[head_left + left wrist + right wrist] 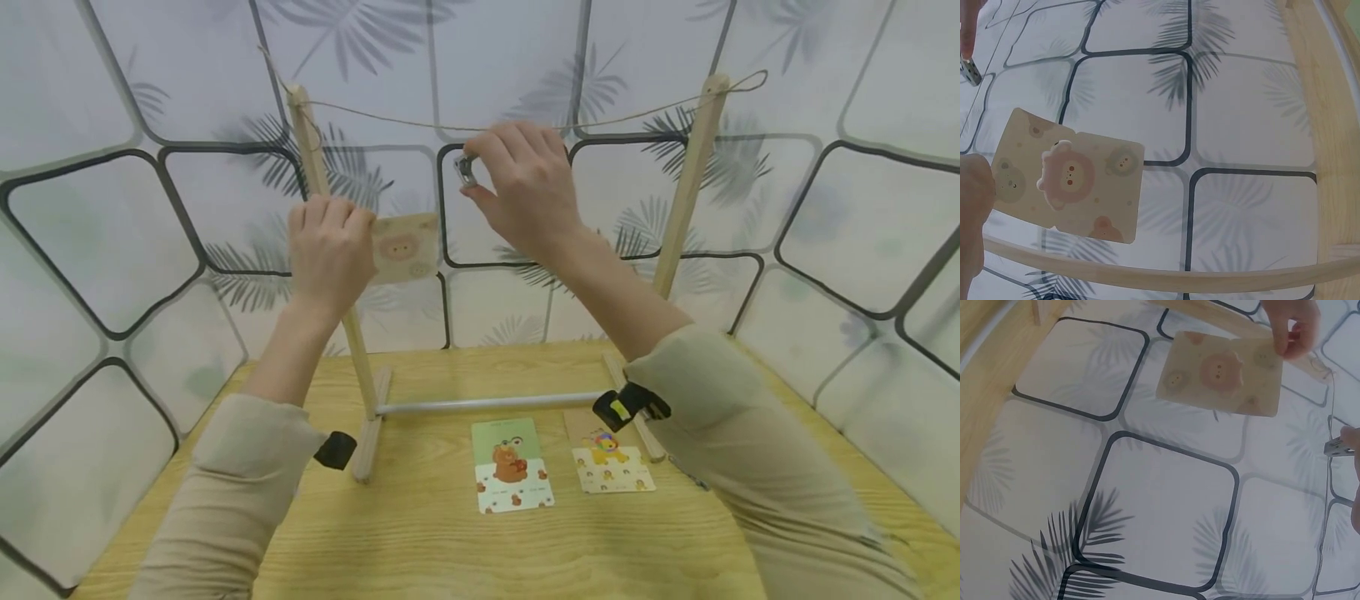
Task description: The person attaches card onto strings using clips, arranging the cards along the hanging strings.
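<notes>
The left hand (330, 250) pinches one edge of a beige card (407, 248) with a pink animal face, held in front of the left wooden post. In the left wrist view the card (1066, 178) shows smaller animal faces around the pink one. Just under the string (397, 121), the right hand (528, 187) pinches a small metal clip (466, 171) between thumb and fingers. The right wrist view shows the clip (1339, 447) beside the string, apart from the card (1222, 374). Whether the clip touches the string, I cannot tell.
Two wooden posts, left (311, 150) and right (690, 183), carry the string; a white rod (495, 403) joins their bases. On the wooden table (420, 533) lie a green-and-white bear card (512, 467) and a brown-and-yellow card (611, 467). Patterned fabric (502, 308) stands behind.
</notes>
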### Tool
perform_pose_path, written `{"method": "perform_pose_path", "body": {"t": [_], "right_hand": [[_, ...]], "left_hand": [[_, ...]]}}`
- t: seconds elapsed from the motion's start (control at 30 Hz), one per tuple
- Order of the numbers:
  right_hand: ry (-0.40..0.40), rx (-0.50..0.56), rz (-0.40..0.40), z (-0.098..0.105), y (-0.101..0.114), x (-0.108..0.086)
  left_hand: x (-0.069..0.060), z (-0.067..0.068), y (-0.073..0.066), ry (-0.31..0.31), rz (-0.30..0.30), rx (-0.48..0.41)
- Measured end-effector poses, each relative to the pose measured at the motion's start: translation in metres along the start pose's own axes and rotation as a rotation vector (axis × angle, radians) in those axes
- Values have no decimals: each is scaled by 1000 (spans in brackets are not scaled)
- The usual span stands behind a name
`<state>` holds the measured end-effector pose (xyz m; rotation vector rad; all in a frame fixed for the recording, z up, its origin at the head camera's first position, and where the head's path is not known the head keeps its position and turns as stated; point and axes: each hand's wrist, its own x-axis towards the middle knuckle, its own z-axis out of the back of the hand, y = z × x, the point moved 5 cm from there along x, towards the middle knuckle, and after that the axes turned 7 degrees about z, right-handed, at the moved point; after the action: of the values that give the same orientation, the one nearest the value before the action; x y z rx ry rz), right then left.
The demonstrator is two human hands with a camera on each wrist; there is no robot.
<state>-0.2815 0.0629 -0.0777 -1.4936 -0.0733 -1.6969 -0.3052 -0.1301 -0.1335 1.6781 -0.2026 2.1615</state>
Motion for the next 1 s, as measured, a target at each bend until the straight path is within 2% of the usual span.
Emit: {"method": "perform_pose_path", "body": {"t": [0.3, 0.67, 1.0], "right_hand": [[6, 20, -51, -2, -1, 18], [21, -5, -88, -7, -2, 32], [20, 20, -113, -11, -7, 36]], "left_hand": [[10, 2, -1, -50, -1, 8], [17, 1, 3, -47, -19, 28], [25, 3, 7, -50, -22, 33]]}}
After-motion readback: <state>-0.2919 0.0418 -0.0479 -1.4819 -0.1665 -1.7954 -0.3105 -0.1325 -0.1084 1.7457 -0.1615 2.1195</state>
